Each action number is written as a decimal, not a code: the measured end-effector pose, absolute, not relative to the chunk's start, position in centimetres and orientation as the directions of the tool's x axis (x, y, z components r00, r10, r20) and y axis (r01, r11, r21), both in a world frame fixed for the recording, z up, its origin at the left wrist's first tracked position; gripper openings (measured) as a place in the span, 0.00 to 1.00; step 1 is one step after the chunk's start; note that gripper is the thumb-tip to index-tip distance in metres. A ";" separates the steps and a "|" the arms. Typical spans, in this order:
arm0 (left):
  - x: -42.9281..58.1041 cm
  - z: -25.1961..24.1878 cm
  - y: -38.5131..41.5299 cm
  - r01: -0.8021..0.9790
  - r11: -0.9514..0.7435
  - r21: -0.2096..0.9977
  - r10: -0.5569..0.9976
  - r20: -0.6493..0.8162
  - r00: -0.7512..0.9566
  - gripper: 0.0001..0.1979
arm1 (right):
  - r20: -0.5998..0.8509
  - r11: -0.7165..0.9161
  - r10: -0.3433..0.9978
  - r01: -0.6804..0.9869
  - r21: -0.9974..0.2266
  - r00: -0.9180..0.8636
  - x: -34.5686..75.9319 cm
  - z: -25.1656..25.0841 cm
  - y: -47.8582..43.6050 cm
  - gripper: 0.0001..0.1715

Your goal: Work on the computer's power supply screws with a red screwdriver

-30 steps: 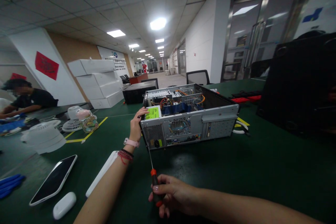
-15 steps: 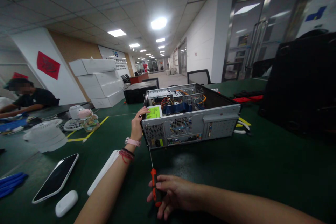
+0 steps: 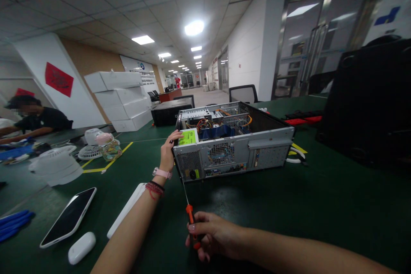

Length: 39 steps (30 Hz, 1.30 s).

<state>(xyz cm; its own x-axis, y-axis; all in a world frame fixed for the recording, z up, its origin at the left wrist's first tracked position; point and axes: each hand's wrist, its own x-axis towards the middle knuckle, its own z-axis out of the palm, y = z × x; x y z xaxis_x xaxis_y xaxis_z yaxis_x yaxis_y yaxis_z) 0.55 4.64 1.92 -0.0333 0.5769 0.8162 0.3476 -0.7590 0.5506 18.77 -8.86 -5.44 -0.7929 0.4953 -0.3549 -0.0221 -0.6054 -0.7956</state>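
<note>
An open desktop computer case lies on its side with its rear panel facing me; wires and a blue ribbon cable show inside. At its near left corner, my left hand is closed over the edge, fingers beside the power supply with a bright green label. My right hand grips a red and black screwdriver by the handle. The thin shaft points up and away, its tip at the lower left corner of the rear panel. Whether the tip sits in a screw is too small to tell.
On the green table at left lie a phone, a white earbud case, a long white object and blue cable. A large black object stands at right. Another person sits far left.
My right hand's fingers have curled and shifted around the screwdriver, whose handle moved slightly right and up. The left hand and the computer case have stayed put.
</note>
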 end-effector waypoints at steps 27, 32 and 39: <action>0.6 2.0 4.5 0.370 -0.749 0.550 0.582 0.813 -0.029 0.21 | -0.389 -0.634 0.494 -0.017 -0.773 -0.778 18.6 -6.3 -8.7 0.35; 0.7 2.1 4.4 0.352 -0.755 0.553 0.581 0.813 -0.032 0.21 | -0.339 -0.633 0.459 -0.035 -0.774 -0.821 18.7 -6.1 -8.8 0.35; 0.7 2.0 4.6 0.359 -0.756 0.547 0.574 0.818 -0.039 0.22 | -0.239 -0.624 0.433 -0.098 -0.775 -0.869 18.8 -6.4 -8.8 0.31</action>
